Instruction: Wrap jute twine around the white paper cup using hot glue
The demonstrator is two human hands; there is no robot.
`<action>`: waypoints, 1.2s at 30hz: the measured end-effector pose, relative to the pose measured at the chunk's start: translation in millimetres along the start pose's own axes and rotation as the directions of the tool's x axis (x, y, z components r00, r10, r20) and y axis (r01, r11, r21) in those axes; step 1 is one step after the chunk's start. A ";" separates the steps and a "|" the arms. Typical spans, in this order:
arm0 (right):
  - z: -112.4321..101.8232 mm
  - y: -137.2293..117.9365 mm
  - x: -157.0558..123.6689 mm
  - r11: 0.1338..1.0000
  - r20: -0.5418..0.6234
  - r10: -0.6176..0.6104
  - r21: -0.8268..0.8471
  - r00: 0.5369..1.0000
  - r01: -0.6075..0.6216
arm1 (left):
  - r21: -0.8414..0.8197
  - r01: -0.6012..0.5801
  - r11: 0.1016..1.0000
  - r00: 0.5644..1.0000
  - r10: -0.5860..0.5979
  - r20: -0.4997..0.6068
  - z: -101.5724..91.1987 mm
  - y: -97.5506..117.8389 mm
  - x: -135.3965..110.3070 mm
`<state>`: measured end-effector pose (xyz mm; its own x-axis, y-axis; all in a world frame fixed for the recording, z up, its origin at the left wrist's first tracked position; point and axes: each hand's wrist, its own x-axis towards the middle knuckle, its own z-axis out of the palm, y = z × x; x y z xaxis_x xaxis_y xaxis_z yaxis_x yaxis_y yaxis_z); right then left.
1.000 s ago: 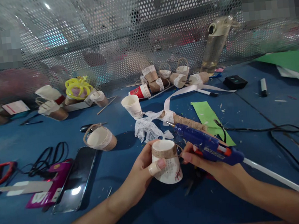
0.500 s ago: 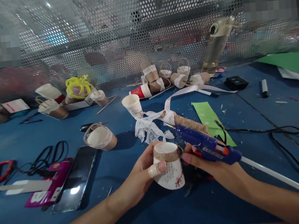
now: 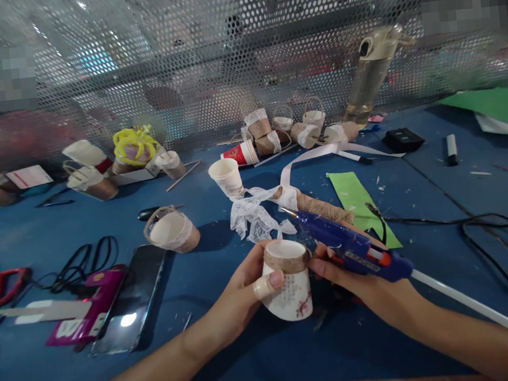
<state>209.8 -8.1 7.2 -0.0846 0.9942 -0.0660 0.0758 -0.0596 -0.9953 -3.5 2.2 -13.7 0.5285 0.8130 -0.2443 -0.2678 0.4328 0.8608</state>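
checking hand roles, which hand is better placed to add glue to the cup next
Probably the right hand: it holds the glue gun beside the cup, though the nozzle points away. The left hand grips the cup.

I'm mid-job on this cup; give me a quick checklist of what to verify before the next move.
1. Cup held: ok, left hand grips its side, thumb on the front.
2. Glue gun held: ok, in the right hand.
3. Glue stick loaded: ok, it sticks out of the gun's rear.
4. Nozzle off the fingers: ok, it points away past the cup.
5. Twine band all round: cannot tell, the far side is hidden.
6. Nozzle clear of the lace: cannot tell, they overlap closely in view.
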 end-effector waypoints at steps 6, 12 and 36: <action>4.4 1.4 2.7 0.998 -0.025 0.055 0.038 0.998 -0.054 | 0.041 -0.018 0.999 1.000 0.017 0.023 -2.1 -0.5 -1.3; 10.3 1.2 9.7 0.990 0.080 0.050 0.126 0.996 -0.060 | 0.074 -0.030 0.997 0.996 0.036 -0.084 -2.0 2.9 -2.4; 12.4 12.1 11.3 0.989 0.062 0.062 0.129 0.996 -0.069 | 0.065 0.003 0.998 0.986 0.007 -0.165 2.5 4.9 -5.2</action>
<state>197.4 1.2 -6.5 -0.1409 0.9813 -0.1315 -0.0477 -0.1394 -0.9891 -5.6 -0.9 -7.1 0.3865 0.8693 -0.3082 -0.2130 0.4093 0.8872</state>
